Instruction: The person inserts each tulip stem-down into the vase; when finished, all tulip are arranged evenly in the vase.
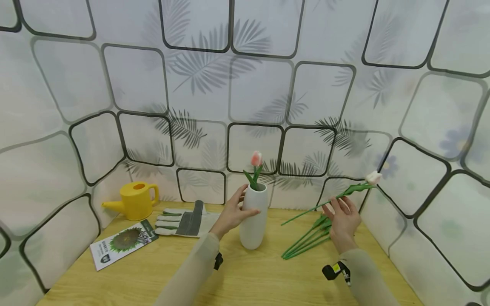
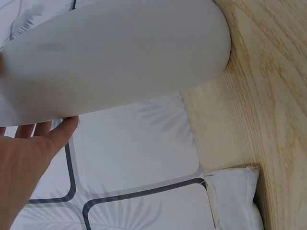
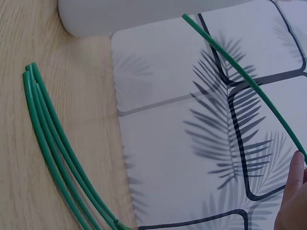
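A white vase (image 1: 253,223) stands upright on the wooden table, and a pink tulip (image 1: 256,159) rises from its mouth. My left hand (image 1: 234,212) holds the vase, thumb across the front and fingers around its left side. In the left wrist view the vase (image 2: 124,57) fills the top, with fingertips along its edge. To the right, my right hand (image 1: 344,221) pinches a white tulip (image 1: 373,177) by its stem, above the table. That stem (image 3: 244,74) slants down toward the vase, its cut end apart from it. Several green stems (image 1: 306,244) lie on the table below the right hand.
A yellow watering can (image 1: 135,201) stands at the back left. Grey and white gloves (image 1: 189,222) lie between it and the vase. A seed packet (image 1: 124,244) with a sunflower picture lies in front. Patterned walls (image 1: 199,85) enclose the table's back and sides.
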### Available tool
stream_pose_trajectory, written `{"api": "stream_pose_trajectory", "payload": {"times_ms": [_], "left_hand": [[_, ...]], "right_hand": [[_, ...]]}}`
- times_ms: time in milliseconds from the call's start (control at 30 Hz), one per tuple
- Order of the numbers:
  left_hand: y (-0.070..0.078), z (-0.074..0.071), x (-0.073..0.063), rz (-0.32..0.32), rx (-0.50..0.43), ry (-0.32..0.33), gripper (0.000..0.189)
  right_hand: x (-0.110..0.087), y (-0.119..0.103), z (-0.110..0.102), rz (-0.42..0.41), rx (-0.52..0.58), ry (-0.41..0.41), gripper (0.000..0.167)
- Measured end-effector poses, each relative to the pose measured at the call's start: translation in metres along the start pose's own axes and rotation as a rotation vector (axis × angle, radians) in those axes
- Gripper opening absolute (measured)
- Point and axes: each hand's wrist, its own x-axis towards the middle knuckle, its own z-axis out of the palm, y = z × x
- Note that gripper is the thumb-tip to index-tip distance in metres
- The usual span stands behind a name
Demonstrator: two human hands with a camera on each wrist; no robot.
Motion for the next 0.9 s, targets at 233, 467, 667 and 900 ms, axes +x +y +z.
{"api": "stream_pose_trajectory", "payload": {"times_ms": [233,467,667,900], "left_hand": [[-0.001,-0.001,0.002,-0.009,-0.010,0.006,0.094],[0.013,-0.002,-0.006,-0.014,-0.007,-0.001,0.091],[0.036,-0.006,-0.018,-0.016,-0.003,-0.023,0.088],[0.037,-0.006,-0.017,-0.015,-0.002,-0.033,0.089]], "right_hand": [[0.004,-0.004,0.015,-0.071,-0.060,-0.016,0.043],[0.001,-0.010,0.031,-0.087,-0.033,-0.030,0.035],[0.000,-0.011,0.042,-0.115,-0.012,-0.055,0.033],[-0.001,-0.014,0.056,-0.125,0.040,-0.064,0.034]]}}
